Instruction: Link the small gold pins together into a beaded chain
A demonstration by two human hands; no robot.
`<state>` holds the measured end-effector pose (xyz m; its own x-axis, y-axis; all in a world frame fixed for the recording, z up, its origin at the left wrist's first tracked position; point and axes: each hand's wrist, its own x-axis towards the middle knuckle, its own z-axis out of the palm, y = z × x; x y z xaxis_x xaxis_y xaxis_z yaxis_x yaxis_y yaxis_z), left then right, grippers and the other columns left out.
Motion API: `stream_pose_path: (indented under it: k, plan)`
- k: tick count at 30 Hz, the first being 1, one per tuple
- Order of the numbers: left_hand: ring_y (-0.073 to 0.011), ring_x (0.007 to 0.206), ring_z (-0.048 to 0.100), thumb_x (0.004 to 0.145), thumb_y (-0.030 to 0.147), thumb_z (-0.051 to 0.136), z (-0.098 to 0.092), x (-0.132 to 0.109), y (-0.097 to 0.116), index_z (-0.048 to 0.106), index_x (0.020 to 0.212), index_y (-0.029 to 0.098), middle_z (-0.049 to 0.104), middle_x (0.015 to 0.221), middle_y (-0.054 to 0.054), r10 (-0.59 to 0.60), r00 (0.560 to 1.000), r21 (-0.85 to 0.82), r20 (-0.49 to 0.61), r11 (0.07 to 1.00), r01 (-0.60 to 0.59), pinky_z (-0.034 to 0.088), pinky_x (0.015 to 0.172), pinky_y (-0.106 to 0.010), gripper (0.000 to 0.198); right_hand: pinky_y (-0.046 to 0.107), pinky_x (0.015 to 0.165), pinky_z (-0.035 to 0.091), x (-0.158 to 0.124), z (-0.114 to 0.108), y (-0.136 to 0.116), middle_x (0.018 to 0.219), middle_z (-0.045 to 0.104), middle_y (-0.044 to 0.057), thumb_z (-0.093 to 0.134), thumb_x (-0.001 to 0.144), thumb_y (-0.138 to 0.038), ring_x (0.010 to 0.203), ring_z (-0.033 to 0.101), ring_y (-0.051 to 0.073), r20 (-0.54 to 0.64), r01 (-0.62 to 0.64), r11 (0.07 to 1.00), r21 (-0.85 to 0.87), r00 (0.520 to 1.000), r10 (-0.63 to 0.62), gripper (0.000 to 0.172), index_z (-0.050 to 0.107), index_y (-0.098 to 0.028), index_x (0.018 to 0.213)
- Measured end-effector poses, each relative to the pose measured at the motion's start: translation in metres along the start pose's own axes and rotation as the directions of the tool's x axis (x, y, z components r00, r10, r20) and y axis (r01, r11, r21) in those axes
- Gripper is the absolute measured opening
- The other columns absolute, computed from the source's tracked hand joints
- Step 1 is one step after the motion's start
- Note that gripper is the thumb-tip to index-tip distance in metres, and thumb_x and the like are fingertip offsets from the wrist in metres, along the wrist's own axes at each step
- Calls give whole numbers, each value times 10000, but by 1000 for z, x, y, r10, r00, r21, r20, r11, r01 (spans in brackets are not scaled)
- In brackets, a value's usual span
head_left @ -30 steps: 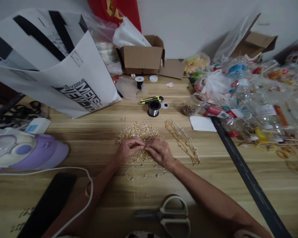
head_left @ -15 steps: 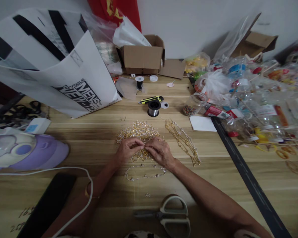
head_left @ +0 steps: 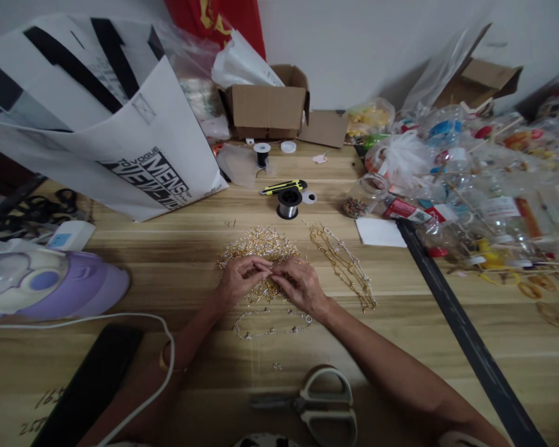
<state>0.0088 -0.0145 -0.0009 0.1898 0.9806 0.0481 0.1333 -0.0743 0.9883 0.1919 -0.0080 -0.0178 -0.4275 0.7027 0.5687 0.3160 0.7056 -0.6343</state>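
My left hand (head_left: 242,280) and my right hand (head_left: 300,283) meet fingertip to fingertip over a heap of small gold and silver pieces (head_left: 261,241). Both sets of fingers are pinched; whatever lies between them is too small to make out. Just below the hands a silver chain with small charms (head_left: 271,331) is laid out in a loop. To the right of my right hand lie several gold and silver chains (head_left: 343,266) side by side. A tiny silver cluster (head_left: 277,366) rests nearer to me, above a pair of scissors (head_left: 307,403) with pale handles.
Behind the heap stand a spool of silver wire (head_left: 289,203), a yellow-black cutter knife (head_left: 283,187) and a black spool (head_left: 261,156). A white bag (head_left: 168,143) and purple device (head_left: 79,285) are left; a white cable (head_left: 168,347) crosses my left forearm. Plastic packaging (head_left: 475,180) is piled right.
My left fingertips have shifted very slightly while staying pinched against the right ones. Everything else on the table looks the same.
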Motion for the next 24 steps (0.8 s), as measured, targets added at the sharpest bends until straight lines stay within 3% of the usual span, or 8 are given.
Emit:
stream_pose_path:
  k: [13, 20, 24]
  plan:
    - [-144, 691, 648, 695, 226, 705, 1, 1, -2, 666, 879, 137, 687, 710, -33, 14, 1000, -3, 6, 1000, -14, 517, 695, -253, 208, 319, 747, 451, 3, -3, -3, 834, 649, 57, 471, 905, -200, 783, 583, 174, 62, 31, 999, -26, 998, -30, 103, 574, -195, 918]
    - [-139, 692, 641, 698, 210, 701, 1, 1, 2, 666, 862, 134, 682, 709, -34, 8, 1000, 1, -13, 1000, -8, 512, 688, -242, 184, 365, 774, 475, 1, -5, -8, 928, 606, 85, 481, 801, -167, 910, 566, 216, -23, 7, 1000, 25, 1000, -6, 169, 534, -197, 959]
    - [-141, 690, 643, 688, 208, 708, 2, 1, 5, 672, 847, 134, 687, 713, -39, -2, 1000, -5, -20, 1000, 2, 516, 685, -245, 179, 373, 784, 474, 1, -9, -10, 939, 585, 88, 474, 826, -194, 906, 563, 212, -106, -53, 989, 138, 992, 68, 154, 534, -191, 968]
